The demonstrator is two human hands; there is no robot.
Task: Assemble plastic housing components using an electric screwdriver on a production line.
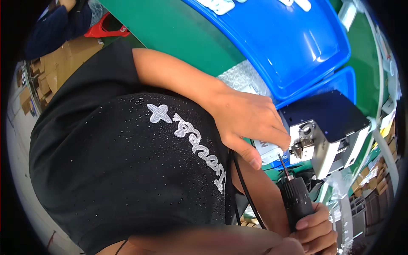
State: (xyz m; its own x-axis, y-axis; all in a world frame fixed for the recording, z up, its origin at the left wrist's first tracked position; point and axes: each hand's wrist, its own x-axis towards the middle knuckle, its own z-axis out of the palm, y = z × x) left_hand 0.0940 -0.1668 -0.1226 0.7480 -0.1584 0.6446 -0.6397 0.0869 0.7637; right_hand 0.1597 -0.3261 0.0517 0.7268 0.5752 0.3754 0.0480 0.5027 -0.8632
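My left hand point(250, 121) reaches in from above and is closed on a small white plastic casing point(268, 152) with dark print on it. Fingers and thumb cover much of the casing. Below it, my right hand point(316, 229) is wrapped round a black electric screwdriver point(296, 199). Its thin bit points up toward the casing, with the tip at the casing's lower right edge; I cannot tell if it sits in a screw. Just right of my left fingers stands a screw feeder point(325, 117) with a black cover and a metal mechanism facing me.
A large blue tray point(278, 83) holds several white plastic parts point(219, 5); a second blue tray point(349, 83) lies beside it. Clear bubble wrap point(244, 78) rests on the green tabletop point(170, 29). A black cable point(243, 182) hangs before my black shirt. Another person's dark sleeve point(53, 29) shows far left.
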